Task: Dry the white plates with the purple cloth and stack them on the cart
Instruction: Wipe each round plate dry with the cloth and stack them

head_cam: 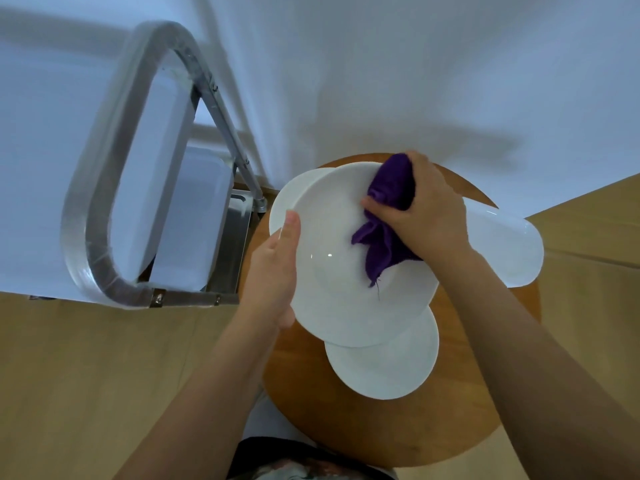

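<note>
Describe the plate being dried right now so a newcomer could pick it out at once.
Find the round wooden table beside the metal cart. Several white plates lie there. The held plate is tilted above them, the left hand holding its rim, and alone has the purple cloth pressed on it by the right hand.

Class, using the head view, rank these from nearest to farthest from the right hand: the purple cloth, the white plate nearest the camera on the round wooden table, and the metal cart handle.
1. Purple cloth, in the right hand's grip.
2. White plate on the round wooden table, below the hand.
3. Metal cart handle, far left.
</note>
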Demonstrator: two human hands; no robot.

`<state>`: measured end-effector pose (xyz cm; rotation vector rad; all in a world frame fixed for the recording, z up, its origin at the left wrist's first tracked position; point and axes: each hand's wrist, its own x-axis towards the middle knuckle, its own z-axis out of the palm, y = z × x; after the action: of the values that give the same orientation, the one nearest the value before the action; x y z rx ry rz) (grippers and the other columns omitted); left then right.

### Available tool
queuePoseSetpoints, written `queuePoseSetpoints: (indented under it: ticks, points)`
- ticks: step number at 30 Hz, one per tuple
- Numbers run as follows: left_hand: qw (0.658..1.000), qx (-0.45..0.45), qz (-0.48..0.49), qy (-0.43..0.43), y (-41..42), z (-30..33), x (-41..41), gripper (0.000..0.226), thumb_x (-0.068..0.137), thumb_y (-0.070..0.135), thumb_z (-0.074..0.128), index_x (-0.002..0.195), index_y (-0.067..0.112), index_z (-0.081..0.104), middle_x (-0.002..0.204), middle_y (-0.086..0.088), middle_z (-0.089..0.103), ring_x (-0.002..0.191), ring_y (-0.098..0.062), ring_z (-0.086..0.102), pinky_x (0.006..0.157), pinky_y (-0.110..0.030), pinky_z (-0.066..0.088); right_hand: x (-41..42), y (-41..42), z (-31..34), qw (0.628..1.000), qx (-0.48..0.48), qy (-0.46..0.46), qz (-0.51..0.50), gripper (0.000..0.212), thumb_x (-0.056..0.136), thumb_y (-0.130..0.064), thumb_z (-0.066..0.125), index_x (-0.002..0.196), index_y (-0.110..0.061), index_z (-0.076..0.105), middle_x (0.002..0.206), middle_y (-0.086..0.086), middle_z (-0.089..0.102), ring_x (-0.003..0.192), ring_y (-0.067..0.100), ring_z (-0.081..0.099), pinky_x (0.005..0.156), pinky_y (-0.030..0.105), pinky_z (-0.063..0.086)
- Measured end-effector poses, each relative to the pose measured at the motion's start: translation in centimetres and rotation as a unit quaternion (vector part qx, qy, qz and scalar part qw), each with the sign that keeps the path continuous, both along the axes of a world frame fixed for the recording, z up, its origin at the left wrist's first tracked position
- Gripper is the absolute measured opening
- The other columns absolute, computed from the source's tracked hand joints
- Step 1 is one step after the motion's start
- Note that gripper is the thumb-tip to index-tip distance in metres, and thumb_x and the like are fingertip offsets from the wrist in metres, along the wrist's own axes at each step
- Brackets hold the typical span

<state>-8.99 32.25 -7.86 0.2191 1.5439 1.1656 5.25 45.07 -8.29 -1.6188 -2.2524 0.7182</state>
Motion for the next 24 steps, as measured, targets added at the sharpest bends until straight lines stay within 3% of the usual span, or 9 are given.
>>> queuePoseSetpoints:
  ticks: [4,7,11,14,16,18,20,21,24]
  points:
    - [0.999,0.028,0.033,-0.006,-0.2,0.1,0.1,0.058,0.066,0.068,0.044,0.103,0.027,0.061,0.093,0.000,0.067,0.088,-0.020,0.064,0.058,-0.030,0.053,2.0,-1.4,-0.1,0.961,-0.174,0.177,-0.125,0.058,0.077,-0.038,0.074,0.125,-0.025,0.044,0.102,-0.020,0.051,0.089,0.004,0.053,0.074,0.017,0.044]
    - [0.995,0.052,0.085,-0.031,0.0,0.0,0.2,0.041,0.073,0.067,0.041,0.096,0.038,0.060,0.096,0.006,0.069,0.094,-0.020,0.065,0.073,-0.039,0.057,2.9,-3.3,-1.1,0.851,-0.319,0.350,-0.227,0.040,0.075,-0.019,0.077,0.109,-0.022,0.057,0.104,-0.001,0.066,0.094,0.018,0.065,0.075,0.030,0.055]
    - [0.986,0.060,0.152,-0.041,1.0,0.2,1.4,0.030,0.079,0.066,0.041,0.090,0.043,0.057,0.093,0.011,0.067,0.093,-0.016,0.064,0.072,-0.035,0.055,0.7,-7.3,-2.3,0.687,-0.366,0.520,-0.352,0.041,0.076,-0.006,0.072,0.113,-0.016,0.059,0.110,0.008,0.068,0.101,0.029,0.065,0.088,0.047,0.053]
    - [0.980,0.074,0.177,-0.053,1.6,0.4,2.1,0.039,0.084,0.071,0.039,0.096,0.040,0.059,0.105,0.006,0.067,0.102,-0.020,0.063,0.086,-0.040,0.052,-2.0,-9.4,-2.2,0.636,-0.351,0.553,-0.408,0.040,0.081,-0.006,0.069,0.117,-0.018,0.056,0.110,0.004,0.067,0.100,0.026,0.065,0.088,0.045,0.053]
    - [0.978,0.090,0.167,-0.084,2.0,0.3,1.8,0.063,0.076,0.073,0.048,0.121,0.030,0.056,0.129,0.002,0.059,0.120,-0.024,0.056,0.101,-0.043,0.045,-1.9,-8.7,-1.9,0.631,-0.334,0.555,-0.427,0.036,0.080,-0.005,0.071,0.111,-0.019,0.058,0.107,0.004,0.067,0.098,0.025,0.065,0.086,0.044,0.055]
    - [0.983,0.109,0.115,-0.099,2.1,0.2,0.3,0.057,0.077,0.056,0.053,0.122,0.022,0.056,0.121,-0.001,0.065,0.113,-0.021,0.061,0.093,-0.038,0.051,-0.4,-7.3,-1.2,0.651,-0.339,0.538,-0.415,0.032,0.079,-0.005,0.072,0.106,-0.018,0.060,0.106,0.007,0.068,0.098,0.028,0.065,0.085,0.047,0.055]
    - [0.988,0.129,0.032,-0.076,2.1,0.4,-2.3,0.025,0.089,0.037,0.051,0.103,0.020,0.063,0.088,0.004,0.071,0.087,-0.019,0.065,0.071,-0.032,0.054,1.6,-6.1,-0.6,0.714,-0.340,0.483,-0.375,0.033,0.077,-0.005,0.073,0.106,-0.016,0.061,0.104,0.008,0.068,0.097,0.029,0.066,0.084,0.046,0.055]
    - [0.989,0.126,0.001,-0.074,2.2,0.4,-3.4,0.021,0.094,0.032,0.047,0.099,0.020,0.063,0.079,0.005,0.070,0.080,-0.018,0.064,0.065,-0.030,0.053,2.4,-5.8,-0.3,0.756,-0.332,0.446,-0.345,0.033,0.077,-0.005,0.074,0.105,-0.017,0.061,0.102,0.006,0.069,0.095,0.027,0.066,0.082,0.043,0.056]
    - [0.995,0.063,-0.035,-0.071,2.6,-0.3,-4.2,0.025,0.094,0.034,0.051,0.114,0.021,0.060,0.100,0.001,0.071,0.098,-0.020,0.066,0.070,-0.034,0.054,3.1,-5.3,0.6,0.842,-0.299,0.363,-0.264,0.031,0.075,-0.006,0.075,0.094,-0.025,0.058,0.093,-0.004,0.067,0.085,0.015,0.065,0.071,0.028,0.055]
